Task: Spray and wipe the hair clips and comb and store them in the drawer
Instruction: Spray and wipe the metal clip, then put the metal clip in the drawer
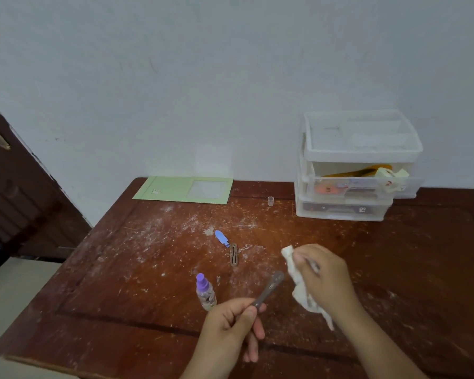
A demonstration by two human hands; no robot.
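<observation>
My left hand (231, 322) pinches one end of a grey hair clip (270, 288), which points up and to the right above the table. My right hand (323, 274) grips a crumpled white cloth (298, 283) just right of the clip's tip. A blue hair clip (221, 238) and a brown hair clip (233, 255) lie on the table beyond my hands. A small spray bottle (205, 292) with a purple cap stands left of my left hand. The clear plastic drawer unit (359, 170) stands at the back right, its middle drawer pulled out with things inside.
The wooden table (137, 283) is scratched and dusted white. A green folder (184, 189) lies at the back edge against the wall. A tiny clear cap (270, 201) stands left of the drawer unit. A dark door (17, 192) is on the left.
</observation>
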